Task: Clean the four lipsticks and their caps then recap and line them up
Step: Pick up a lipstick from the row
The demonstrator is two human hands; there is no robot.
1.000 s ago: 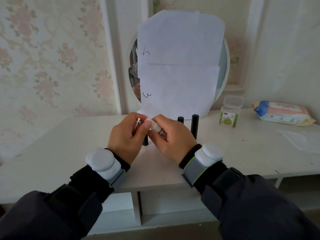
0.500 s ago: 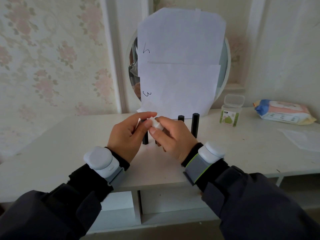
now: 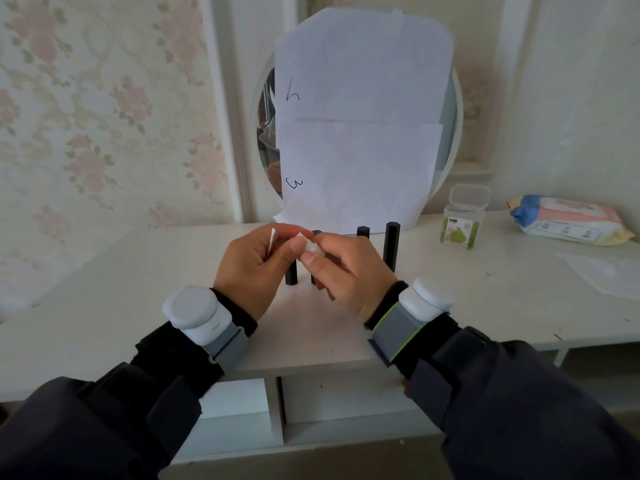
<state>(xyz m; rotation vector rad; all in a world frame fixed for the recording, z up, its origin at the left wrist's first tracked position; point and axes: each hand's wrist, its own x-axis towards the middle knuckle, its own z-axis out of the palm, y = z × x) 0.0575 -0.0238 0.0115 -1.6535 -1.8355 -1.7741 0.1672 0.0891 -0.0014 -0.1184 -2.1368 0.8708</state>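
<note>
- The two hands have risen a little since a second ago and stay pressed together over the row of lipsticks; the head view has tipped slightly, nothing else on the table has shifted.
- The left hand (image 3: pixel 251 268) curls round a cotton swab (image 3: pixel 271 241), whose white tip pokes up between the fingers, and its thumb meets the white wad.
- The right hand (image 3: pixel 341 271) pinches a small white wad (image 3: pixel 311 244), probably a wipe or cotton pad; whether a cap or lipstick sits inside the grip cannot be told.
- Four black lipsticks stand upright on the white table (image 3: pixel 104 299): one lipstick (image 3: pixel 292 271) just below the left thumb, a second lipstick (image 3: pixel 317 233) mostly hidden by the hands, a third lipstick (image 3: pixel 363 231) behind the right hand, and the tall lipstick (image 3: pixel 392 245) at the right end.
- Judged from this, cleaning is still under way, lining up seems largely in place.
- Behind stands a round mirror (image 3: pixel 452 133) covered by paper sheets (image 3: pixel 360 126); a swab box (image 3: pixel 464 218), a wet-wipe pack (image 3: pixel 571 221) and a loose wipe (image 3: pixel 609 271) lie right, with floral wallpaper (image 3: pixel 97 109) left.
</note>
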